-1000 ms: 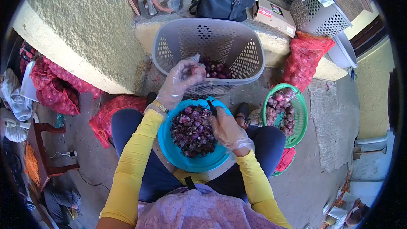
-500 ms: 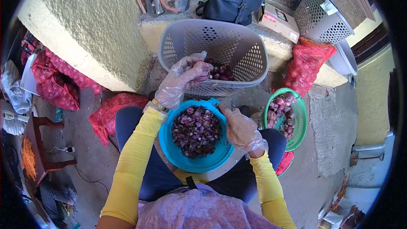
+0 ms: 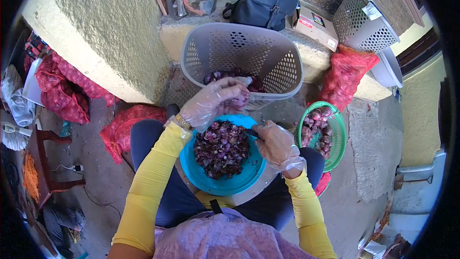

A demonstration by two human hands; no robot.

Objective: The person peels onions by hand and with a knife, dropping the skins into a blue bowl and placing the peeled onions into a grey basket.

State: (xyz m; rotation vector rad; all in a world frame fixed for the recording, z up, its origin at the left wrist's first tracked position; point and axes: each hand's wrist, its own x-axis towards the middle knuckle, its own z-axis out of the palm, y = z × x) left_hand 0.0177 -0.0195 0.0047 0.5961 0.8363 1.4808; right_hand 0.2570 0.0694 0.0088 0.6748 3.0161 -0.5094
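Note:
My left hand [image 3: 215,100], in a clear plastic glove, is closed around a red onion [image 3: 238,100] just over the near rim of the grey perforated basket [image 3: 282,94]. My right hand [image 3: 273,145], also gloved, grips a dark-handled knife [image 3: 254,133] at the right edge of the blue basin [image 3: 256,165]. Onion peelings [image 3: 221,148] fill the middle of that basin. Inside the grey basket lie several dark red onions [image 3: 218,75], partly hidden by my left hand. A green basket [image 3: 344,136] of onions [image 3: 318,127] stands to the right.
Red net sacks stand at the right [image 3: 342,76] and lie at the left [image 3: 129,122]. A black bag [image 3: 263,1] and a cardboard box [image 3: 314,26] sit on the ledge behind the grey basket. A wooden stool [image 3: 43,163] is at the far left.
My left hand has moved right and slightly down with the onion. My right hand has shifted slightly down and right, and the knife now shows over the basin. More onions show in the grey basket.

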